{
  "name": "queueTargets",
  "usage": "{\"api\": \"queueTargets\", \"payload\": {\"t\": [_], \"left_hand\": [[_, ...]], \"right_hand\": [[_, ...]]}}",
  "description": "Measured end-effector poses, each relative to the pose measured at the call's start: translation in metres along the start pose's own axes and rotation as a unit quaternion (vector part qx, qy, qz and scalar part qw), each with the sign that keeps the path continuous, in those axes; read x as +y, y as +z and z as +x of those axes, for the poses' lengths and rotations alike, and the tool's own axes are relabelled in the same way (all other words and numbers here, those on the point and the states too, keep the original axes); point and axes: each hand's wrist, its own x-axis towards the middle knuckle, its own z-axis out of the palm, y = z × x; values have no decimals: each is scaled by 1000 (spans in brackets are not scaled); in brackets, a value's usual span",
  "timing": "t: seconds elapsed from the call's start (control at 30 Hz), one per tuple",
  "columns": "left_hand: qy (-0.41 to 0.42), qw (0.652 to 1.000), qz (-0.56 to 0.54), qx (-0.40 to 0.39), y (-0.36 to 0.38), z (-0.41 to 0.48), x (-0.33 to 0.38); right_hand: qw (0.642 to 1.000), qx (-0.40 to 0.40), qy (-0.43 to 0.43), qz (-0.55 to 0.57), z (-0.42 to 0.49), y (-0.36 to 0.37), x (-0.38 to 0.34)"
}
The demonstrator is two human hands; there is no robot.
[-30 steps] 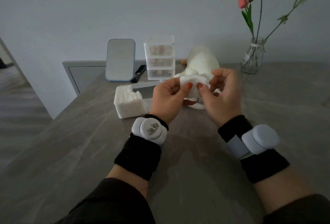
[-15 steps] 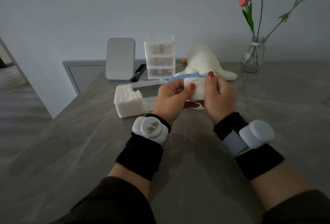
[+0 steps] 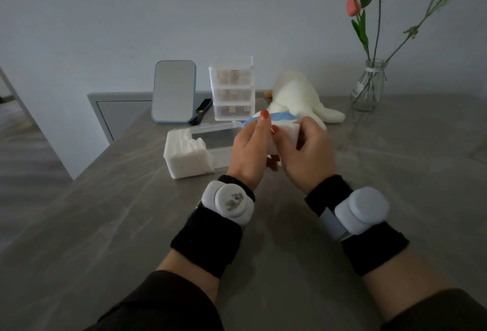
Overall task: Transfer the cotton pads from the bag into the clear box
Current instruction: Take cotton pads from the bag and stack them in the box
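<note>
- I have my left hand (image 3: 249, 156) raised off the table (image 3: 131, 225), thumb and forefinger closed in a pinch on the left side of a small wad of cotton pads (image 3: 290, 129).
- My right hand (image 3: 308, 162) grips the same wad from the other side, its fingers bent round the right end.
- The wad sits between the two hands at the fingertips, clear of the table.
- A blue-edged bag (image 3: 282, 115) shows just beyond my fingertips. Most of it is hidden, and I cannot tell which hand holds it.
- The clear box (image 3: 221, 158) lies on the table just to the left of my left hand, which hides the box's right end.
- A stack of white pads (image 3: 187, 156) fills the box's far-left end, and the rest of the box shows the table through it.
- Straight beyond the hands lies a white plush toy (image 3: 297, 93).
- Beyond and left of my left hand stands a clear drawer unit (image 3: 232, 88), with a standing mirror (image 3: 174, 90) further left.
- A glass vase (image 3: 369, 90) of stems stands well off beyond my right hand.
</note>
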Motion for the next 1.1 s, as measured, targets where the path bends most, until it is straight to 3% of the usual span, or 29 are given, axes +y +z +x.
{"api": "queueTargets", "payload": {"t": [0.23,0.33,0.43,0.5,0.63,0.7,0.87,0.97,1.1], "left_hand": [[74,986,92,120,-4,9,-8],[69,982,79,159,-11,15,-8],[65,976,62,200,-19,20,-7],[69,975,72,198,-20,19,-7],[88,976,114,164,-13,13,-7],[88,975,116,169,-14,14,-6],[88,964,72,239,-31,18,6],[92,959,0,267,-49,14,16],[138,951,14,277,-78,16,24]], "right_hand": [[997,-37,-43,52,-8,8,-7],[997,2,7,76,0,7,-1],[971,53,98,212,10,-2,1],[957,26,138,255,8,-4,-5],[978,-88,102,162,-6,3,-17],[985,-67,87,129,-8,6,-17],[957,-13,182,225,-1,1,-12],[951,-19,196,237,2,-1,-7],[962,-34,180,201,-2,0,-9]]}}
